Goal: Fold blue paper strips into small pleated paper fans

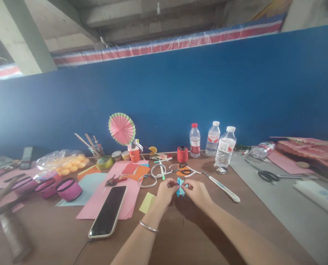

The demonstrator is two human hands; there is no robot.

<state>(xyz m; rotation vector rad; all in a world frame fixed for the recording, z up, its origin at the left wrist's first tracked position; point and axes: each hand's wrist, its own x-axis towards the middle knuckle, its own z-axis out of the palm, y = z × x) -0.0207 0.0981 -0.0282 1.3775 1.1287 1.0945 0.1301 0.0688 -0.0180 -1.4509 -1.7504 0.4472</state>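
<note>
Between my two hands is a small piece of blue paper [182, 188], which looks folded or cut along its edges. My left hand [166, 191], with a silver bangle on the wrist, pinches its left side. The fingers of my right hand [196, 191] are closed on its right side. Just left of my left hand lies a yellow paper square [147, 202]. Beyond my hands are black-handled scissors [184, 171] over orange paper and a green-and-white pen [162, 170]. A white utility knife [224, 189] rests to the right of my right hand.
A phone [108, 211] lies on pink paper at left, near purple round containers [69, 189] and a bag of yellow balls [70, 163]. A paper fan [122, 129] stands in an orange cup [134, 154]. Water bottles [226, 147] and red thread [182, 154] stand behind.
</note>
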